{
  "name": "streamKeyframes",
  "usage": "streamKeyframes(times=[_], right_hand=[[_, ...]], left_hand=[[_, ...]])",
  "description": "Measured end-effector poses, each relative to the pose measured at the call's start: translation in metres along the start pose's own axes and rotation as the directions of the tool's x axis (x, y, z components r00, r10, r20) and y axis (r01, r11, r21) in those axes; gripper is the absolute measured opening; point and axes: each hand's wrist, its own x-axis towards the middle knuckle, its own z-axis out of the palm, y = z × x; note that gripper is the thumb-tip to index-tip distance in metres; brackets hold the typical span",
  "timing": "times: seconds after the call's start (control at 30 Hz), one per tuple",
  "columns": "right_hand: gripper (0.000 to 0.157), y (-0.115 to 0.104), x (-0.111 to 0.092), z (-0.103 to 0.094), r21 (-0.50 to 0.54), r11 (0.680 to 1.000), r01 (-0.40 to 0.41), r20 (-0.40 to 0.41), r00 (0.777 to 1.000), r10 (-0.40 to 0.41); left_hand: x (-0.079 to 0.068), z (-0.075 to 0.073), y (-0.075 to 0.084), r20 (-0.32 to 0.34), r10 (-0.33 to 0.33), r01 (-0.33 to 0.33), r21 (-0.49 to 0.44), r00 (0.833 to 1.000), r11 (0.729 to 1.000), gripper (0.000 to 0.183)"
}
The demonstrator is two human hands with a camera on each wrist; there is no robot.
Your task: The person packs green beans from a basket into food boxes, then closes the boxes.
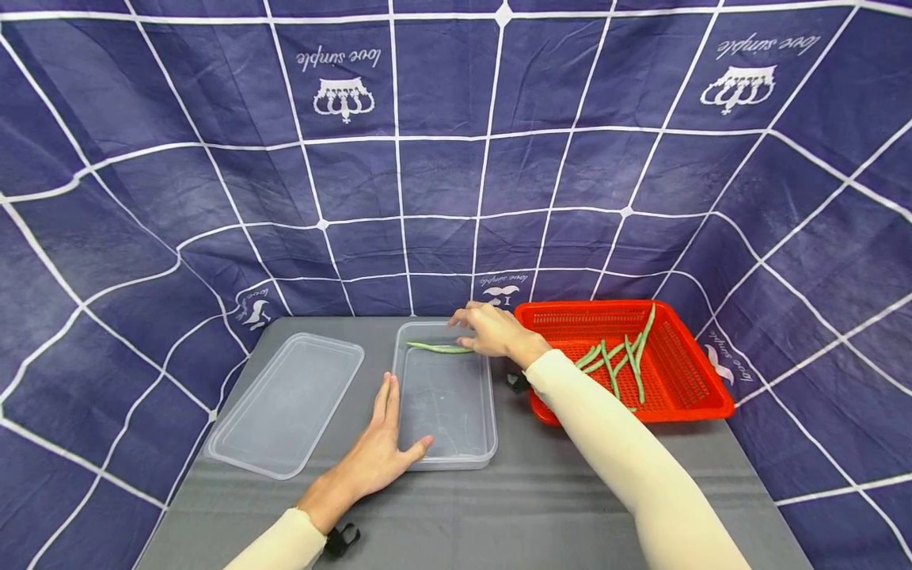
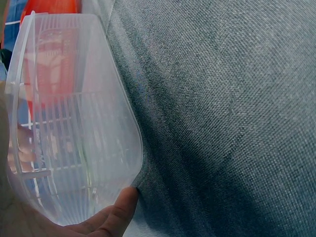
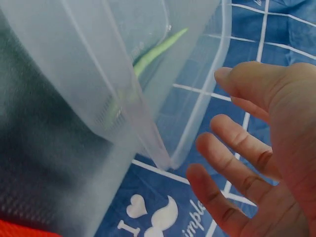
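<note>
A clear plastic container (image 1: pixel 445 416) stands in the middle of the table with a green bean (image 1: pixel 431 347) lying crosswise near its far end. My left hand (image 1: pixel 378 453) lies along the container's left side, fingers straight and thumb over the near rim; in the left wrist view a fingertip (image 2: pixel 129 195) is at the container's lower edge. Over the far right corner hovers my right hand (image 1: pixel 492 328). The right wrist view shows its fingers (image 3: pixel 237 140) loosely bent with nothing between them, apart from the green bean (image 3: pixel 160 49) seen through the container wall.
A red plastic basket (image 1: pixel 694 404) with several green beans (image 1: pixel 634 360) stands at the right, partly behind my right forearm. At the left, a clear lid (image 1: pixel 288 408) lies flat on the grey table (image 1: pixel 499 514). A blue grid-patterned cloth (image 1: pixel 442 182) rises behind and at both sides.
</note>
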Motion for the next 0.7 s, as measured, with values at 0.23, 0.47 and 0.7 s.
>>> streamKeyframes(times=[0.23,0.47,0.7], right_hand=[[0.039,0.01,-0.019,-0.013,-0.008,1.0,0.006,-0.024,1.0,-0.006],[0.039,0.026,-0.044,-0.028,-0.015,1.0,-0.004,-0.073,0.997,0.003],[0.042,0.054,-0.074,-0.042,0.002,0.998,-0.065,-0.099,0.993,0.064]], left_hand=[[-0.001,0.002,-0.001,-0.014,0.015,-0.015,0.002,1.0,1.0,0.131],[-0.002,0.003,-0.001,-0.025,0.018,-0.018,-0.003,1.0,1.0,0.131],[-0.001,0.003,-0.002,-0.039,0.025,-0.025,-0.004,0.999,1.0,0.131]])
